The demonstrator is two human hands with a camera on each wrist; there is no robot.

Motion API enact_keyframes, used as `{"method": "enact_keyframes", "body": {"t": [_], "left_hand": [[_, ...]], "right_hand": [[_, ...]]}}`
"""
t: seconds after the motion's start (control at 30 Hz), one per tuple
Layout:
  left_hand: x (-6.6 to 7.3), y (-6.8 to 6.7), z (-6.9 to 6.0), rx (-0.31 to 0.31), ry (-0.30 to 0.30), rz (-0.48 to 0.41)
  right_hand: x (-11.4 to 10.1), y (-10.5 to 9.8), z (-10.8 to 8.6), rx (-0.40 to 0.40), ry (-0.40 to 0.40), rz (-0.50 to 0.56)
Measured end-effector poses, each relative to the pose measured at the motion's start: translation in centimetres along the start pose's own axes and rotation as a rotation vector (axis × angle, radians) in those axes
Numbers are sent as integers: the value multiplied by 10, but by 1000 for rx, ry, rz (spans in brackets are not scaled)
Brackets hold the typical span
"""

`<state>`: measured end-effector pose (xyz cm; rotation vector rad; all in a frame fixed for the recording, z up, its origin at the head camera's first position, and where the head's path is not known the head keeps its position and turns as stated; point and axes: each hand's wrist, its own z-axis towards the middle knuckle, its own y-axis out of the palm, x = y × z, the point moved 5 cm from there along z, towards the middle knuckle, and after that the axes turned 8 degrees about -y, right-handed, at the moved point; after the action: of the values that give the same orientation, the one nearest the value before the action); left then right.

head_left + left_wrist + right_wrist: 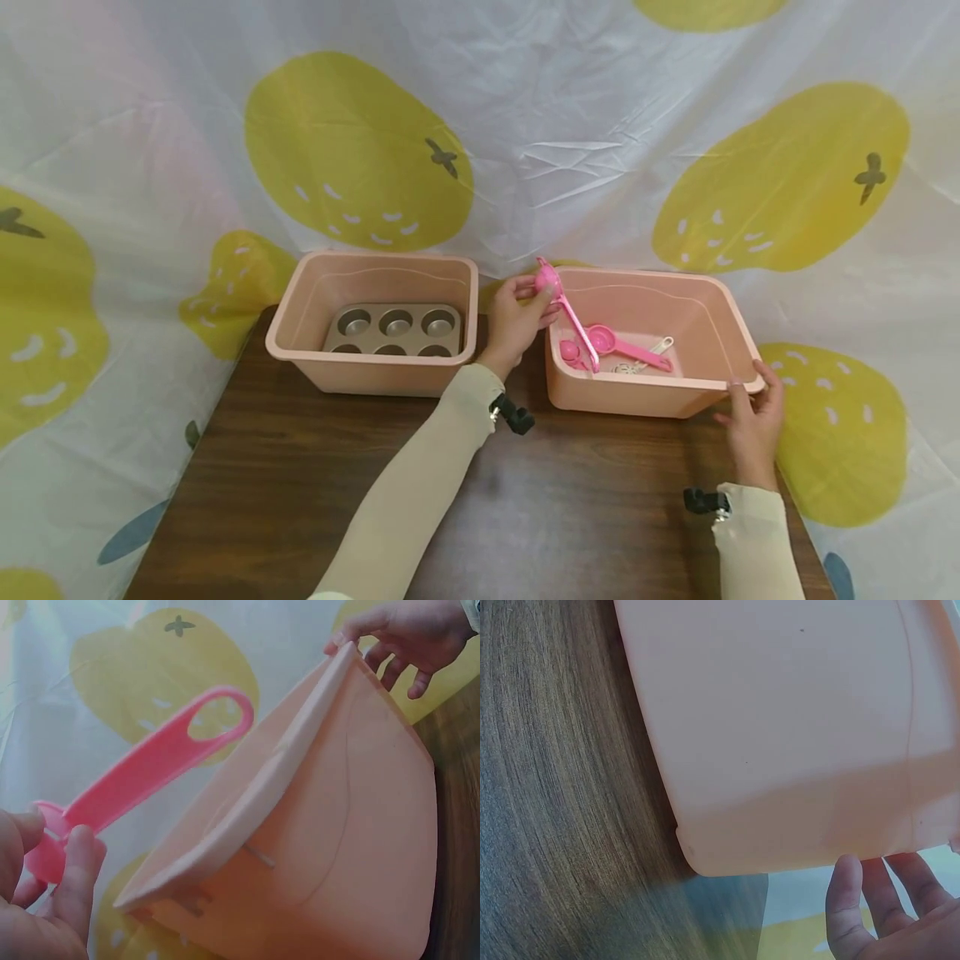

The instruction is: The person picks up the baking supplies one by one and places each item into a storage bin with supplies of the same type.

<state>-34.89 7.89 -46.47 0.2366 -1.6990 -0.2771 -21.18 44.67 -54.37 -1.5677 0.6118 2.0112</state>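
Observation:
My left hand pinches the rounded bowl of a pink scoop between thumb and fingers. The scoop's long handle slants down over the left end of the right pink bin; in the left wrist view its looped end points up and right. Inside that bin lie another pink scoop, a small pink piece and a whisk with a white handle. My right hand grips the rim at the bin's front right corner, and its fingers show against the outer wall.
A second pink bin stands to the left, with a metal muffin tin inside. Both bins are on a dark wooden table. Behind them hangs a white curtain with yellow fruit prints.

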Motion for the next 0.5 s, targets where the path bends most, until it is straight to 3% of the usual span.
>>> {"method": "enact_keyframes", "body": {"t": [0.17,0.5], "left_hand": [[-3,8,3,69,-12,-10],[-4,17,7,95,-18,18]], "right_hand": [[0,0,0,9,-9,1],[2,3,-1,-3,-1,-20]]}}
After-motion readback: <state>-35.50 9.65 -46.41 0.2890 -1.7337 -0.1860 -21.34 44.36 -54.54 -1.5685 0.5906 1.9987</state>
